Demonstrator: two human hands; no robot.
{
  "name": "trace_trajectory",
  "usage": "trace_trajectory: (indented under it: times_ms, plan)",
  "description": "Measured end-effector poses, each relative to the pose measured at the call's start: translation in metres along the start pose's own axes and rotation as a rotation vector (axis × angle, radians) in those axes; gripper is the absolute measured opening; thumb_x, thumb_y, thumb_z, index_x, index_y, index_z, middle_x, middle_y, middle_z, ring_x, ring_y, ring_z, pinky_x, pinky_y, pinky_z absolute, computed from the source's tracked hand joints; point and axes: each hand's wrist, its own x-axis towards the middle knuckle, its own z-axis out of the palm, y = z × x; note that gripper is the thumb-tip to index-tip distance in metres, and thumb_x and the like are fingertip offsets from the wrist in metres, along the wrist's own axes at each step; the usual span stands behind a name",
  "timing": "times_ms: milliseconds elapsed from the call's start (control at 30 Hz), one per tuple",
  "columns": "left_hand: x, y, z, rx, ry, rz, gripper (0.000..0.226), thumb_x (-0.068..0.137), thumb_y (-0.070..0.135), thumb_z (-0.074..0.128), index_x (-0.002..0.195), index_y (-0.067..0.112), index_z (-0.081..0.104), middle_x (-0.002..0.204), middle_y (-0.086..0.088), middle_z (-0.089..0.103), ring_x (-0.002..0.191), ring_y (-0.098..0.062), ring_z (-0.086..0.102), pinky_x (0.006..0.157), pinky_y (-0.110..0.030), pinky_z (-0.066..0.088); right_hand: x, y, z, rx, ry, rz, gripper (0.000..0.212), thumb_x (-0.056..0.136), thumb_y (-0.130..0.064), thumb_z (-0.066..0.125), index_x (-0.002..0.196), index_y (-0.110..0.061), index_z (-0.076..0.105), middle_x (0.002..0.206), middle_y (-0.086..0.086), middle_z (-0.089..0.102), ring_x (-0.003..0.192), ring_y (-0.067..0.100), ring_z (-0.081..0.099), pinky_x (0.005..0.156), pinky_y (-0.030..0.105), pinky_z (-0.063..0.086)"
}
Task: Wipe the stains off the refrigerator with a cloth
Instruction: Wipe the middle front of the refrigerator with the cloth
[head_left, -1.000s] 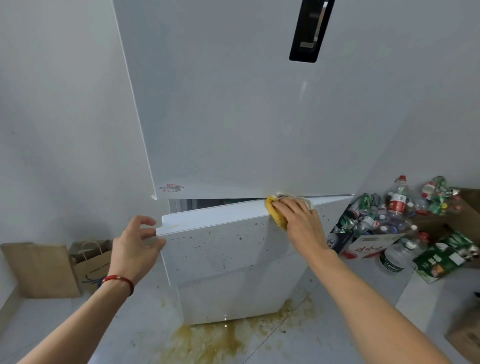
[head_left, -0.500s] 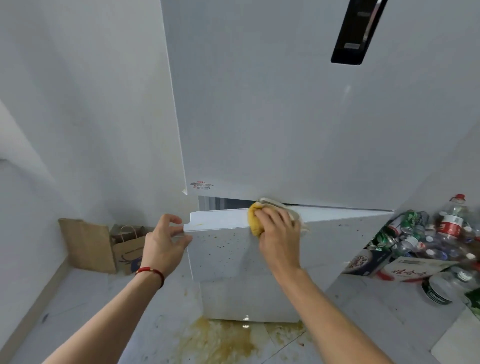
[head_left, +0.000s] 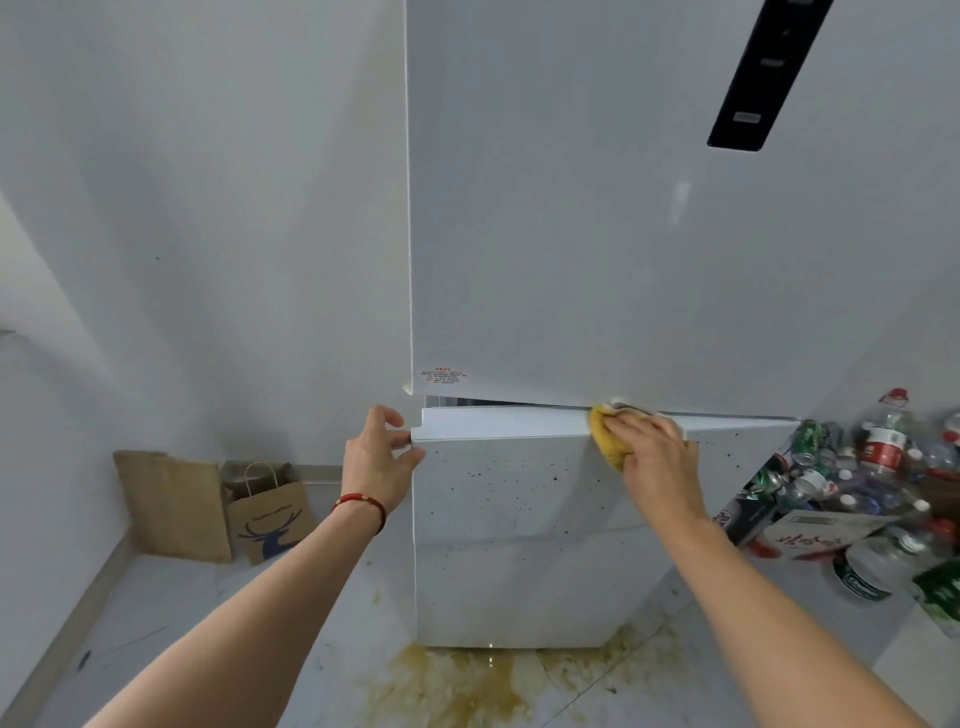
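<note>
Left hand (head_left: 382, 460) pinches the corner of the lower refrigerator door (head_left: 514, 519), pulled slightly ajar, likely to steady it and expose its top edge. Right hand (head_left: 654, 457) grips the yellow cloth (head_left: 605, 439), pressing it onto that top edge just under the upper door (head_left: 571, 234). Dark specks dot the lower door front, not yet wiped. Brown spill (head_left: 457, 686) lies on the floor below; bottles (head_left: 857, 483) are piled at right.

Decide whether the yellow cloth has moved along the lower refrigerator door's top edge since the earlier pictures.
Yes. The yellow cloth under the right hand slid left along the white lower refrigerator door towards its free corner, then back right.
</note>
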Motion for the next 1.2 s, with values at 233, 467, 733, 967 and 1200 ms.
trace_trajectory:
  times_ms: [233, 467, 733, 967, 1200]
  plan:
    - [0.027, 0.006, 0.006, 0.008, -0.002, -0.033, 0.033, 0.091, 0.003, 0.070, 0.117, 0.010, 0.051, 0.108, -0.010, 0.070, 0.095, -0.024, 0.063, 0.075, -0.026, 0.044, -0.013, 0.017, -0.026, 0.329, 0.045, 0.598, 0.043, 0.095, 0.005, 0.058, 0.124, -0.021, 0.075, 0.106, 0.012, 0.074, 0.095, 0.035, 0.066, 0.082, 0.038, 0.054]
    - [0.051, 0.008, 0.000, -0.232, -0.253, -0.171, 0.058, 0.087, -0.006, 0.061, 0.137, 0.018, 0.042, 0.137, 0.004, 0.061, 0.122, -0.018, 0.054, 0.093, -0.029, 0.040, -0.040, -0.016, -0.032, 1.148, -0.048, 0.898, 0.048, 0.091, 0.021, 0.047, 0.106, -0.019, 0.068, 0.098, 0.006, 0.072, 0.083, 0.023, 0.068, 0.072, 0.035, 0.058]
    - [-0.041, 0.004, 0.029, -0.147, -0.245, -0.202, 0.048, 0.097, 0.022, 0.062, 0.143, 0.019, 0.049, 0.133, 0.000, 0.059, 0.106, -0.013, 0.061, 0.093, -0.033, 0.053, -0.054, -0.040, -0.012, 1.660, -0.430, 0.994, 0.026, 0.094, -0.019, 0.043, 0.079, -0.011, 0.062, 0.077, 0.012, 0.058, 0.065, 0.027, 0.059, 0.059, 0.032, 0.051]
    - [-0.122, -0.007, 0.028, -0.424, -0.236, -0.429, 0.046, 0.094, 0.034, 0.070, 0.134, 0.018, 0.056, 0.119, -0.013, 0.067, 0.102, -0.027, 0.072, 0.085, -0.046, 0.062, -0.063, -0.100, 0.018, 1.750, -1.035, 0.777, 0.048, 0.090, -0.027, 0.042, 0.104, 0.003, 0.077, 0.111, 0.026, 0.073, 0.095, 0.036, 0.074, 0.088, 0.046, 0.056]
    - [-0.258, -0.071, -0.068, -0.373, 0.280, -0.576, 0.046, 0.089, 0.016, 0.076, 0.130, 0.029, 0.062, 0.123, -0.008, 0.060, 0.091, -0.024, 0.072, 0.066, -0.034, 0.062, -0.146, -0.210, 0.045, 1.533, -1.620, 0.374, 0.038, 0.108, -0.009, 0.035, 0.132, 0.000, 0.063, 0.127, 0.025, 0.069, 0.117, 0.037, 0.067, 0.099, 0.047, 0.055]
